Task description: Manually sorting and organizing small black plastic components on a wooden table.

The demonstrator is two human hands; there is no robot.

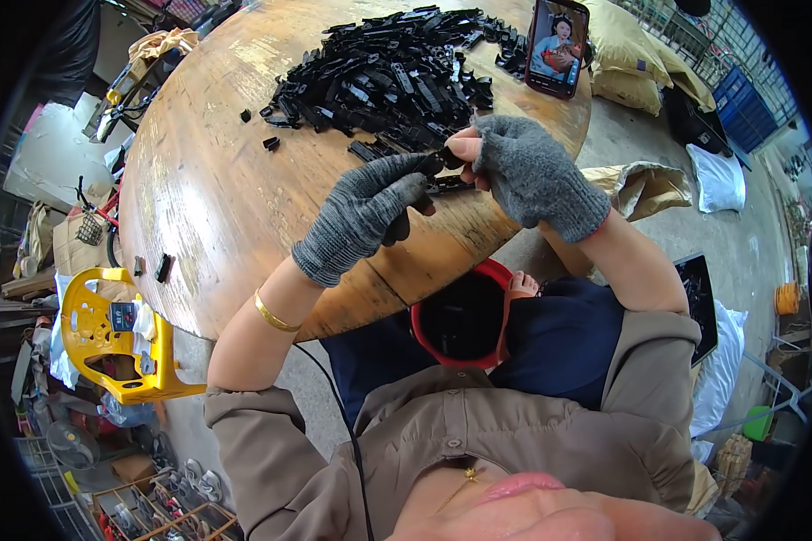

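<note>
Way ahead's blocked by a black parts heap point(388, 81), far right by a phone point(558, 54); desk point(198, 198) left side's barely cluttered tbh.

No readable text, labels, numbers or signs.

Two gloved hands point(361, 212) point(537, 176) are working over one tabletop point(216, 207) bearing one phone point(557, 50) and uncountable black pieces point(379, 86); one yellow chair point(161, 359) is standing left, one red bucket point(491, 268) near.
</note>
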